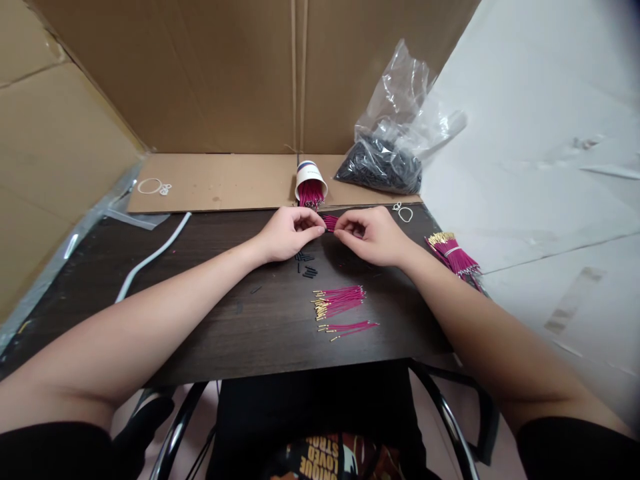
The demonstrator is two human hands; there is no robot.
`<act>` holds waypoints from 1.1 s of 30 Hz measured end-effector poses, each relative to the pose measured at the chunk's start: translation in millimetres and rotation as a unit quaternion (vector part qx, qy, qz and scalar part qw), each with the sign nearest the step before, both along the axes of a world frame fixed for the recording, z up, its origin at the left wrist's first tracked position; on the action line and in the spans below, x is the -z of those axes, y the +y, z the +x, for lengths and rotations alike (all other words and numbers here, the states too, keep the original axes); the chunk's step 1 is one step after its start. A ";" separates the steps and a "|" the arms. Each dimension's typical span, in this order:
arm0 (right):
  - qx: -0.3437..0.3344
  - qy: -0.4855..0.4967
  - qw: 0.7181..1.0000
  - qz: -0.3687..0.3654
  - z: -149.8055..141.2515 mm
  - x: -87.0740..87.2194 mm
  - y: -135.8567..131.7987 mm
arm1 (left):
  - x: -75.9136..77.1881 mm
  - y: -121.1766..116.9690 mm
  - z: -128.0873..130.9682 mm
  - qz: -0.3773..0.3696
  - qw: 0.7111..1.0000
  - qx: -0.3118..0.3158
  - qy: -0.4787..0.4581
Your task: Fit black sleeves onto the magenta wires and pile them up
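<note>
My left hand [287, 233] and my right hand [373, 235] meet at the far middle of the dark table [210, 320]. Both are pinched on a small bunch of magenta wires [329, 222] held between them. Several short black sleeves [306, 264] lie on the table just below my left hand. Nearer to me lie a pile of magenta wires with gold tips [339, 301] and a smaller group [350, 328]. A tipped paper cup [310, 183] full of magenta wires lies just beyond my hands.
A clear plastic bag of black pieces [385, 163] sits at the back right. A banded bundle of magenta wires [454, 255] lies at the table's right edge. A white cable [150, 257] runs at the left. Rubber bands [154, 187] lie on cardboard. Cardboard walls surround the table.
</note>
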State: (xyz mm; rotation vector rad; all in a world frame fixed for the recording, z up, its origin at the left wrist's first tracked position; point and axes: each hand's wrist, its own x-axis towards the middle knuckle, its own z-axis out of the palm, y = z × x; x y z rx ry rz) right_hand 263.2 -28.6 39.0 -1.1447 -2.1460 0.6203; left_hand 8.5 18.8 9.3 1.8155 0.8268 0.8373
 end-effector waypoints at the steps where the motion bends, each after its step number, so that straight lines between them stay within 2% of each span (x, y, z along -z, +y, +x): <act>1: -0.001 0.002 1.000 -0.002 -0.1 0.4 0.1 | -0.8 -0.7 0.2 0.001 1.000 -0.001 0.001; 9: -0.007 0.008 1.000 0.001 -1.8 3.4 1.5 | -6.8 -5.4 0.6 -0.006 1.000 -0.008 0.004; 25: -0.010 -0.012 1.000 -0.002 -1.9 1.6 1.5 | -4.6 -5.2 -0.8 0.004 1.000 -0.011 0.003; 28: -0.020 -0.025 0.998 0.045 0.1 3.0 4.4 | -1.3 -2.4 -1.6 0.003 0.999 -0.040 -0.030; 33: -0.029 -0.062 0.991 0.118 5.3 12.8 13.2 | 4.6 5.9 -1.1 0.015 0.991 -0.122 -0.055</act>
